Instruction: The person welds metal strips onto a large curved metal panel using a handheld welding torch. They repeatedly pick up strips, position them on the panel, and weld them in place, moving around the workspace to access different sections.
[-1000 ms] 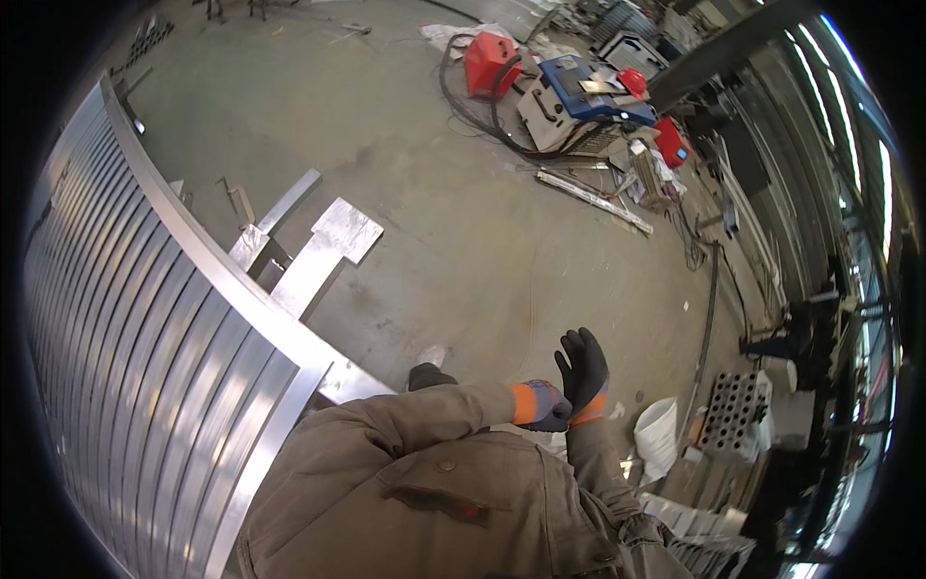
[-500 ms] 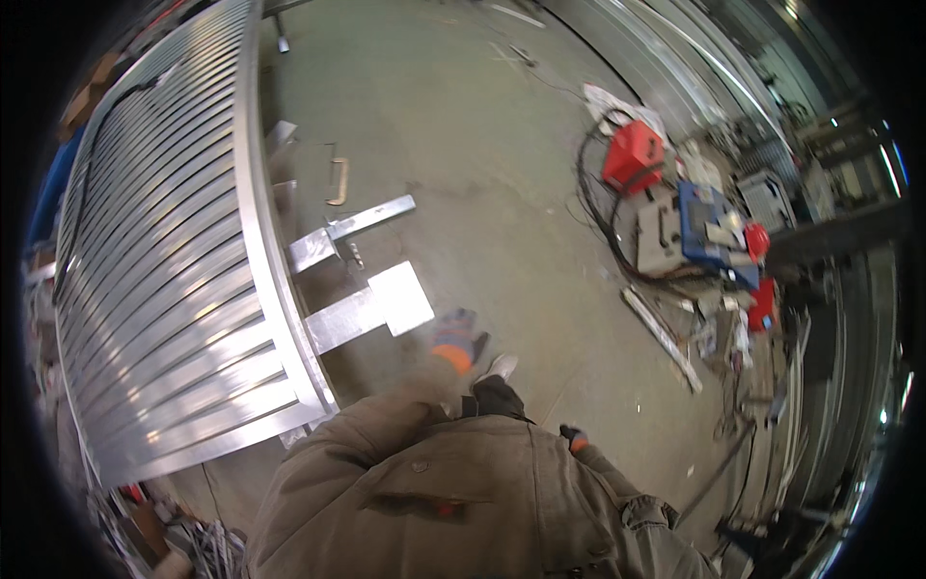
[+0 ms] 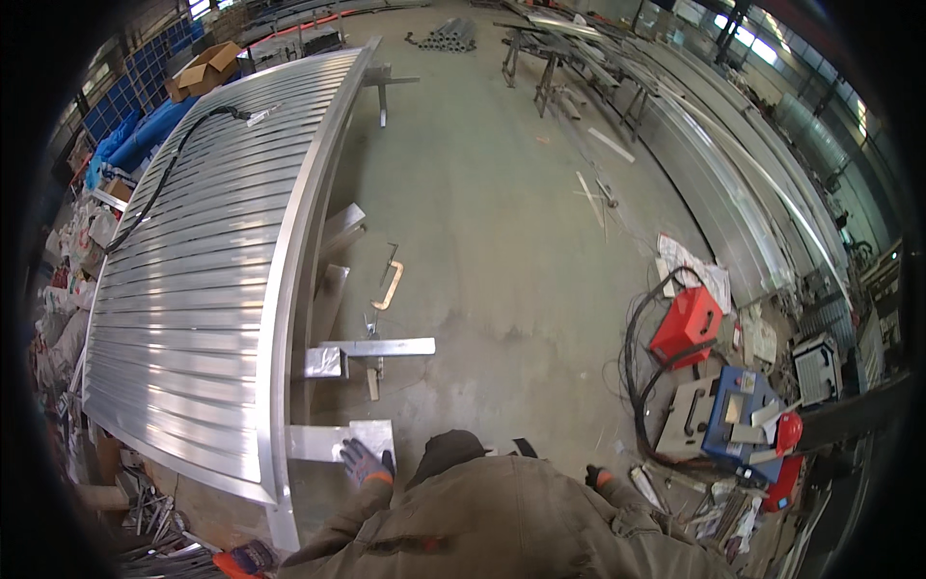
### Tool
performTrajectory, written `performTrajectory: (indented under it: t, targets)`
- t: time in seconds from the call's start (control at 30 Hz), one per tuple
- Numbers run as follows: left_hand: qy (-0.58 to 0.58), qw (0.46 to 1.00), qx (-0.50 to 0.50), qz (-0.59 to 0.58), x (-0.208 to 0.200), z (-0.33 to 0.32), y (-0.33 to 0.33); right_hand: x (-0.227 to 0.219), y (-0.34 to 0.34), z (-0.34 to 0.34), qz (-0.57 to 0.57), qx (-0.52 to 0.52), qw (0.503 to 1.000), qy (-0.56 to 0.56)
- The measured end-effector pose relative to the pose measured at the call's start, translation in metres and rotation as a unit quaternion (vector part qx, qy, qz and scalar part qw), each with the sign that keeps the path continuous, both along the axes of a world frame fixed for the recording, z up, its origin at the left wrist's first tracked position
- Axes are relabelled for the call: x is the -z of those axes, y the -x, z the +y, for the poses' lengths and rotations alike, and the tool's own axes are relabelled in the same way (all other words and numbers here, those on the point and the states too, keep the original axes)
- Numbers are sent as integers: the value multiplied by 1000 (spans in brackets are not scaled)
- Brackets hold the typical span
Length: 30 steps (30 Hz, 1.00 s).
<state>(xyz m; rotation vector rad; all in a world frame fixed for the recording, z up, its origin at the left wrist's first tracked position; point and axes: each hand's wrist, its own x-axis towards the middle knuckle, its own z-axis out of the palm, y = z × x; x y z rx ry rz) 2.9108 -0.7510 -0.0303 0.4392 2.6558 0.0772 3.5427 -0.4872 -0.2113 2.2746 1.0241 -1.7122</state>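
My left hand (image 3: 367,463), in a grey glove with an orange cuff, has its fingers spread over the flat silver plate (image 3: 374,430). Whether it touches the plate I cannot tell. The plate sticks out from beneath a large ribbed metal panel (image 3: 222,261) on my left. Farther along, a silver bar (image 3: 395,346) juts from the same side, with a C-shaped clamp (image 3: 391,288) beyond it. My right hand (image 3: 596,476), in a dark glove with an orange cuff, hangs low over the floor beside my body. Its fingers are too small and dark to make out.
To the right stand a red machine (image 3: 685,328) with black cables and a blue-topped unit (image 3: 743,415) carrying loose parts. Long metal profiles (image 3: 714,183) run along the right side. A pipe bundle (image 3: 449,36) lies far ahead. Scrap pieces (image 3: 154,511) are heaped at lower left.
My view has tilted up, showing more of the far floor. My left hand has moved from the plate's right side to over it. My right hand still hangs low.
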Motion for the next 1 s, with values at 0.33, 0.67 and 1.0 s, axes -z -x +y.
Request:
performTrajectory:
  t: [0.33,0.67,1.0]
  targets:
    - [70,984,-155,47,51,39,0,-34,314,400,85,-157,963,-202]
    - [73,983,-168,0,47,81,51,-73,592,518,46,-656,727,-196]
    - [-177,950,-157,204,-39,395,343,-110,958,774,-3,-689,636,-347]
